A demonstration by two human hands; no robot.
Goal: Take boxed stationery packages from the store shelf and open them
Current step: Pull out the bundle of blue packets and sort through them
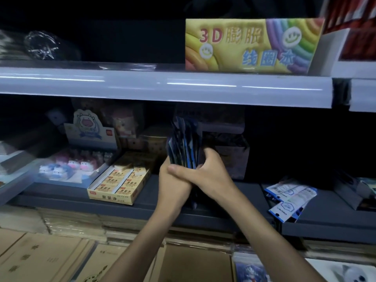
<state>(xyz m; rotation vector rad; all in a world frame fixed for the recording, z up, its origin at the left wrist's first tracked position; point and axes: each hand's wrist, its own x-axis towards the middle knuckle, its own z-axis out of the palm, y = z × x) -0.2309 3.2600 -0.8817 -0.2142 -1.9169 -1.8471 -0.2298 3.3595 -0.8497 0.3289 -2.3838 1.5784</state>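
while both hands clasp a fanned bundle of dark blue packets (184,143) above the lower shelf (223,202), left hand (173,180) underneath, right hand (205,169) wrapped over, the step looks like gathering stock; next probably needs one package separated and opened.

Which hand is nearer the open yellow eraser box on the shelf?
Left. The left hand sits just right of the yellow eraser box; the right hand is farther right, both gripping the dark packets.
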